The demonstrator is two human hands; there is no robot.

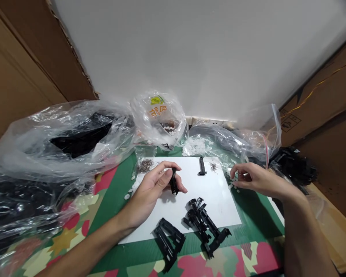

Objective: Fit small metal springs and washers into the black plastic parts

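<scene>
Black plastic clip [173, 182] stands nearly upright over the left part of the white sheet [219, 207], pinched in our left hand [150, 190]. Our right hand [255, 179], at the sheet's right edge, pinches among small white washers [233, 185], well apart from the clip.

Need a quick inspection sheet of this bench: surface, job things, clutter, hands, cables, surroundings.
Surface: white sheet on a green patterned mat.
Job things: small black part in the left hand; white bits at the right hand's fingertips; black part piles at the sheet's near edge; one black part at the far edge.
Clutter: clear plastic bags, some holding black parts; small metal bits.
Hands: left hand pinching the part; right hand on the white bits, grip unclear.
Cables: yellow wire on the cardboard.
Surroundings: white wall, cardboard on both sides.
</scene>
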